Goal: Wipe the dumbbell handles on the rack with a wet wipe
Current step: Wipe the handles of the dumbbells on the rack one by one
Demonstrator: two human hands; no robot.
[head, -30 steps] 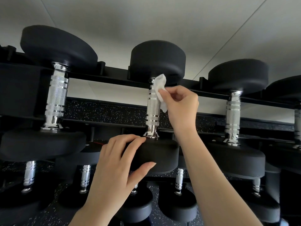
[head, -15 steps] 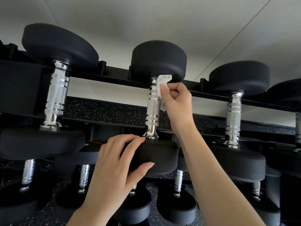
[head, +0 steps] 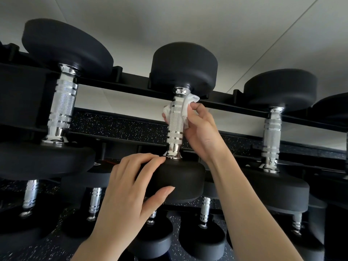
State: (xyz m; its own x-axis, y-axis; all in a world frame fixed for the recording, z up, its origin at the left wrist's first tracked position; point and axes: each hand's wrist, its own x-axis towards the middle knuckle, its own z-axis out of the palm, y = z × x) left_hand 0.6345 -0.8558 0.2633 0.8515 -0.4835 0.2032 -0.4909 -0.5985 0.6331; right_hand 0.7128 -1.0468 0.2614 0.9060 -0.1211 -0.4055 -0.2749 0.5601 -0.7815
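- Grasping the middle dumbbell (head: 184,183) at the centre of the frame with the left hand (head: 130,187), curling the fingers over the top edge of its lower black head and laying the thumb along the front face.
- Pinching a white wipe (head: 185,108) in the right hand (head: 202,132), just right of centre, and pressing it against the upper part of that dumbbell's ridged metal handle (head: 174,129).
- Wrapping the wipe round the back of the handle, showing a scrap of white at the bar's left side and a bunched tuft at its right, just under the upper black head.
- Leaving the lower part of the handle bare, down to the shiny collar beside the left fingertips.
- Lying across the black rails of the rack (head: 131,85), with the upper head at the far rail in the upper middle and the lower head nearer the camera.
- Flanking it on the same row with a bigger dumbbell (head: 62,102) at the left of the frame and another dumbbell (head: 272,132) at the right, each well apart from both hands.
- Showing a lower row of smaller dumbbells (head: 95,202) along the bottom of the frame, partly hidden behind the two forearms.
- Showing black speckled flooring (head: 122,127) between the rails and a pale flat surface (head: 188,19) filling the top of the frame.
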